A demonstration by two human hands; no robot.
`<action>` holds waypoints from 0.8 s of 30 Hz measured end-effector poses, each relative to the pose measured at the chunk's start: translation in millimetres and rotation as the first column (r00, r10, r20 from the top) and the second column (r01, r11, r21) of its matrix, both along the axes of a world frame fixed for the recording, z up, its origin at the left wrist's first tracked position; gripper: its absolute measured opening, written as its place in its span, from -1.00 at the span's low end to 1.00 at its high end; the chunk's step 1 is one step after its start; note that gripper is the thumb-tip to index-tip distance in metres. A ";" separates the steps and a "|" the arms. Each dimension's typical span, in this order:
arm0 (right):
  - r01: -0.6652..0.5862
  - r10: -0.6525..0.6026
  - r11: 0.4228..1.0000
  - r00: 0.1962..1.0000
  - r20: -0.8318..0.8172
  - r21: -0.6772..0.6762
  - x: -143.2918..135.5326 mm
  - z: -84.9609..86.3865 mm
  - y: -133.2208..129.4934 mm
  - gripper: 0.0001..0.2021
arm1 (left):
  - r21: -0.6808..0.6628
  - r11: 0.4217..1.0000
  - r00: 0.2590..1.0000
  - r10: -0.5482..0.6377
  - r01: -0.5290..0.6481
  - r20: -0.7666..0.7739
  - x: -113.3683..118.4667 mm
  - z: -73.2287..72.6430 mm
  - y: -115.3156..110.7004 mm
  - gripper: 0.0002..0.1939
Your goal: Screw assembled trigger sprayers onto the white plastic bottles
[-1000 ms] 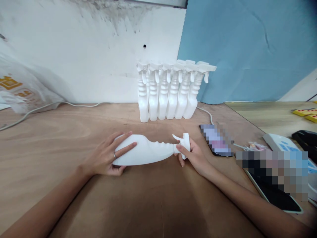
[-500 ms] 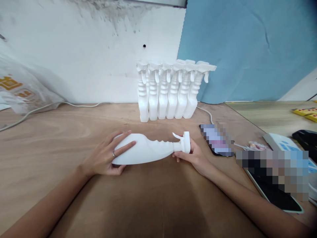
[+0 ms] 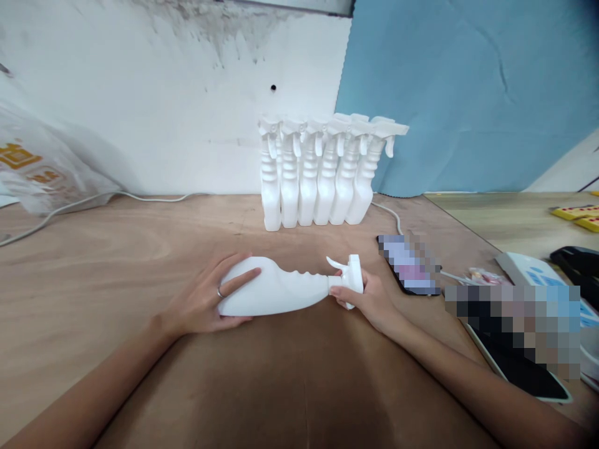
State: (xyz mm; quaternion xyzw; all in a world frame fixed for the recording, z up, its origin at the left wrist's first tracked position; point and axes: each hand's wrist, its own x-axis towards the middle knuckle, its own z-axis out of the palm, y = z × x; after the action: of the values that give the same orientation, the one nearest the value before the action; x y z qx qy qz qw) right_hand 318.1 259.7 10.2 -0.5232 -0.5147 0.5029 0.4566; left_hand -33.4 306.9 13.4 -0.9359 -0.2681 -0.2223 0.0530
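A white spray bottle [image 3: 285,290] lies on its side between my hands, its base to the left and its trigger head to the right. My left hand [image 3: 210,293], with a ring on one finger, is wrapped round the base end. The thumb and fingers of my right hand [image 3: 362,296] pinch the collar under the spray head, and some of those fingers are hidden behind it. The trigger points up and away from me. Beyond my hands, several similar white spray bottles [image 3: 309,181] stand upright in a row near the wall.
A phone [image 3: 407,265] lies on the wooden table [image 3: 140,249] right of my right hand. Farther right are a dark tablet-like device [image 3: 519,374] and a white and blue box [image 3: 528,268]. At the back left sits a plastic bag [image 3: 51,168] beside a white cable [image 3: 154,199].
The held bottle has shifted slightly right and toward me, and its spray head has turned a little. My left fingers have moved closer around the base.
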 end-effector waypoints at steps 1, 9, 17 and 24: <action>-0.009 0.009 1.000 1.000 -0.019 -0.011 -0.3 -1.4 0.6 -0.60 | 0.026 1.000 1.000 -0.011 0.011 0.004 0.0 -0.3 0.2 -0.11; -0.108 0.102 0.994 0.981 -0.162 -0.030 -6.3 -3.4 6.1 -0.62 | 0.092 0.996 1.000 -0.002 0.000 0.023 1.5 0.7 3.5 -0.15; -0.121 0.117 0.992 0.985 -0.126 -0.028 -9.4 -0.3 2.6 -0.58 | 0.065 0.998 0.999 -0.009 0.011 -0.035 -3.4 4.7 5.7 -0.17; -0.202 0.203 0.977 0.979 0.010 -0.062 -25.7 -3.7 8.7 -0.59 | 0.117 0.989 0.988 0.101 -0.087 -0.120 69.1 27.2 -19.3 -0.14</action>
State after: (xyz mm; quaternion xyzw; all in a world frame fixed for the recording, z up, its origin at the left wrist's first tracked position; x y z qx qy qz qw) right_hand 292.4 268.4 6.5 -0.4860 -0.5535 0.5578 0.3826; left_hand 35.7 287.7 40.6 -0.9298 -0.2955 -0.1748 0.1323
